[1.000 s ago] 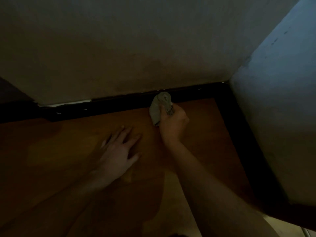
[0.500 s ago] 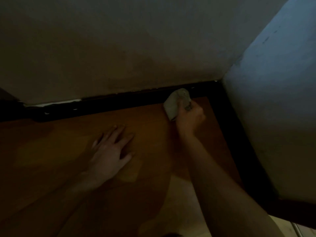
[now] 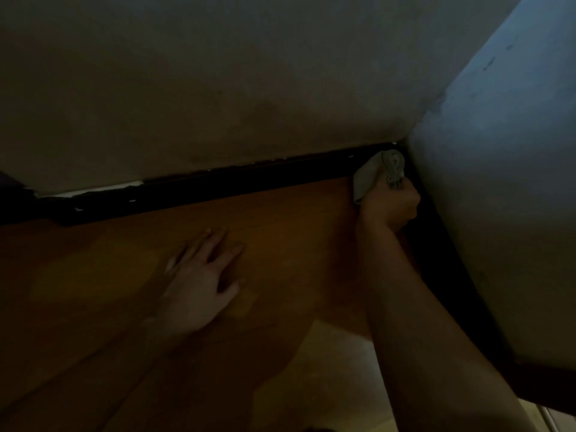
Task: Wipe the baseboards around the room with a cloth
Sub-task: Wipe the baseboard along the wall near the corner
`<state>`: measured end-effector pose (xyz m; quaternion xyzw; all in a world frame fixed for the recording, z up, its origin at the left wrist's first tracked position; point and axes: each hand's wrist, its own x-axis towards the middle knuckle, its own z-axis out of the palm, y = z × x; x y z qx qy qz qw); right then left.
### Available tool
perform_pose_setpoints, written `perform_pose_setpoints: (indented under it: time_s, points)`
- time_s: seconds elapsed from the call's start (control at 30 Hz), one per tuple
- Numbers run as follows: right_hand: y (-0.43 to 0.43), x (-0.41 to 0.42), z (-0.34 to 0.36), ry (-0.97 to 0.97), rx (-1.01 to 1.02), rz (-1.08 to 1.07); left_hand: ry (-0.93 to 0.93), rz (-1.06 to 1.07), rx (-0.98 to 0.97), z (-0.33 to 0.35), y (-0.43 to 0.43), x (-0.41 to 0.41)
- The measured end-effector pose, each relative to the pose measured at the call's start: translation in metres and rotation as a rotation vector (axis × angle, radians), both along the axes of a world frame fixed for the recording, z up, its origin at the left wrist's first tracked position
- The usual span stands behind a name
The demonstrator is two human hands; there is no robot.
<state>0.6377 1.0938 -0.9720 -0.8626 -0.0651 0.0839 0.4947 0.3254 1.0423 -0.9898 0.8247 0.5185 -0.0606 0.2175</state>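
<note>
Single head-worn wide-angle view, close above the floor (image 3: 280,232), looking forward and down. Faces the corner (image 3: 405,141) just past the right hand (image 3: 389,207); left hand (image 3: 199,285) nearer the lens, to that hand's left.

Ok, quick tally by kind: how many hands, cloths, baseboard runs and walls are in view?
Hands: 2 (left hand flat on floor, right hand gripping cloth)
Cloths: 1
Baseboard runs: 2 (back baseboard, right baseboard)
Walls: 2 (back wall, right wall)
Total: 7
</note>
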Motion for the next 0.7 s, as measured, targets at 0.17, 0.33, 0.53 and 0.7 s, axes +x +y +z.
perform_pose_setpoints:
  time_s: [0.17,0.33,0.53,0.7]
  points:
    - [-0.001,-0.016,-0.007,0.014,0.053,0.110,-0.027,0.009,0.019,-0.004,-0.001,-0.001]
    - [-0.004,-0.006,-0.006,0.007,0.038,0.106,-0.045,0.005,0.014,-0.005,0.000,-0.001]
    - [-0.001,-0.014,-0.005,-0.009,0.024,0.112,-0.037,0.000,0.012,-0.005,0.001,-0.002]
    - [0.001,0.003,-0.004,0.030,0.016,0.024,-0.011,-0.008,-0.006,-0.002,0.001,-0.002]
